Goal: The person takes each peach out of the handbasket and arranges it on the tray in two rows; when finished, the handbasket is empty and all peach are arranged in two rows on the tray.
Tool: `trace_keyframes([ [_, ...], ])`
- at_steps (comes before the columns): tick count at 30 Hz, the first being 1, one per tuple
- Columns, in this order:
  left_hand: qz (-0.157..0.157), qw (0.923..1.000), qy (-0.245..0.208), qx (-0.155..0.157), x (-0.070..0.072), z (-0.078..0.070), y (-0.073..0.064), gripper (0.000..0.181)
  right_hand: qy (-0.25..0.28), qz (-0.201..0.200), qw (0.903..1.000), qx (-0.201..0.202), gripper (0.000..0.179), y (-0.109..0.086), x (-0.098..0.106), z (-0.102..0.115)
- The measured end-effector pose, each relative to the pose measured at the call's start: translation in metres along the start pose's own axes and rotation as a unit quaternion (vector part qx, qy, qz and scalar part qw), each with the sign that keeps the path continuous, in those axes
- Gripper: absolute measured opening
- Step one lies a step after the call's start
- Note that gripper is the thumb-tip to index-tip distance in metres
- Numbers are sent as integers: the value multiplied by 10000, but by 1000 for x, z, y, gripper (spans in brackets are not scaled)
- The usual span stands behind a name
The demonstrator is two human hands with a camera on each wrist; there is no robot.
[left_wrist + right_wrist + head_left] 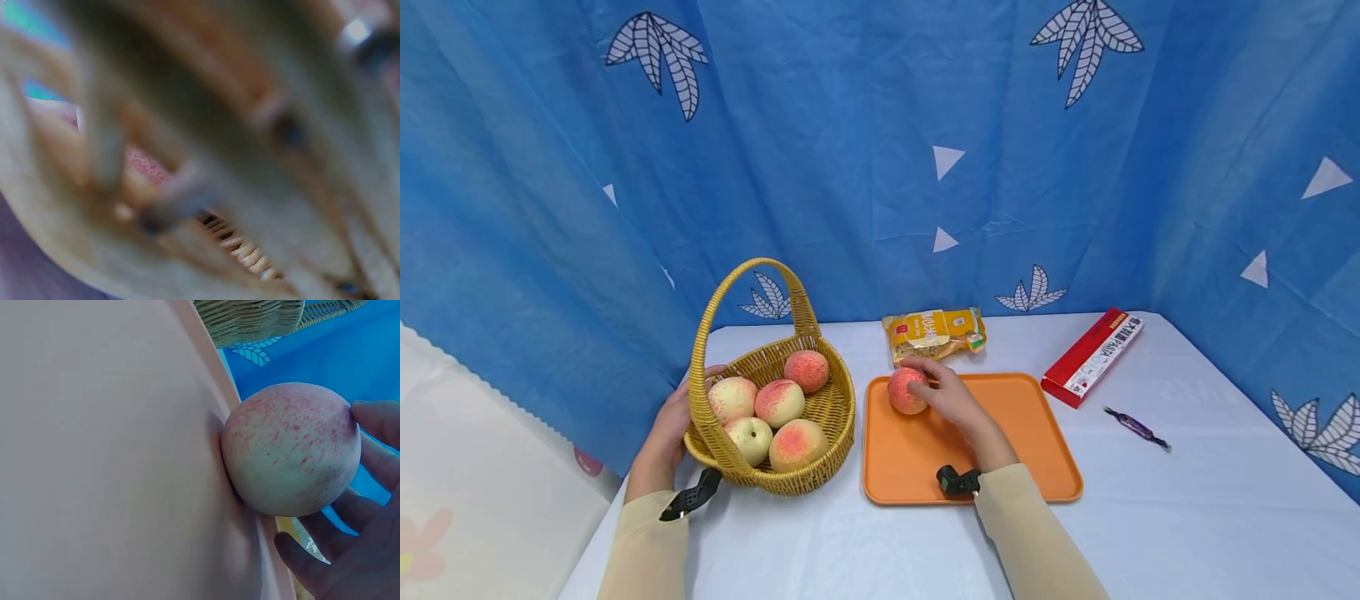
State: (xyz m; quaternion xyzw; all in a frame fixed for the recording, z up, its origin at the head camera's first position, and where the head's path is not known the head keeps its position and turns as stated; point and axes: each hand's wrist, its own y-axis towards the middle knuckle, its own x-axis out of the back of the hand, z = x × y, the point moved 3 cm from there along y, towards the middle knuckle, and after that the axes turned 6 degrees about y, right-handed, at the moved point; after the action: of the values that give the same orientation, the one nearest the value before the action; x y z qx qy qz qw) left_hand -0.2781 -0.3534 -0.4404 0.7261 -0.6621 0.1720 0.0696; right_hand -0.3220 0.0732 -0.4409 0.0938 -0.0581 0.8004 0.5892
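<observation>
My right hand has its thumb and fingers around a peach, grasping it low at the left end of the orange tray, where it seems to touch the surface. I judge the step in hand as placing or taking up this one fruit; which, I cannot tell. Either way, the next move calls for a light, steady touch, since a round thing could roll. My left hand rests at the far left of the wicker basket; its grip is hidden from me. Five more peaches lie inside, and the tall handle and rim stand in the way of reaching them. Behind the tray is a yellow packet; to its right, a red box and a purple candy on the worktop.
</observation>
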Motion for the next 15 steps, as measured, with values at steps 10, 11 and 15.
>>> trace_keyframes([
  [10,24,10000,-12,41,-1,1,-1,60,-504,-250,9961,678,40,-6,-5,24],
  [11,23,10000,-19,60,-2,1,-1,60,-504,-244,9956,750,41,-7,-7,28],
  [15,28,9999,-35,102,-3,0,-2,60,-441,-125,9940,994,38,-11,-12,42],
])
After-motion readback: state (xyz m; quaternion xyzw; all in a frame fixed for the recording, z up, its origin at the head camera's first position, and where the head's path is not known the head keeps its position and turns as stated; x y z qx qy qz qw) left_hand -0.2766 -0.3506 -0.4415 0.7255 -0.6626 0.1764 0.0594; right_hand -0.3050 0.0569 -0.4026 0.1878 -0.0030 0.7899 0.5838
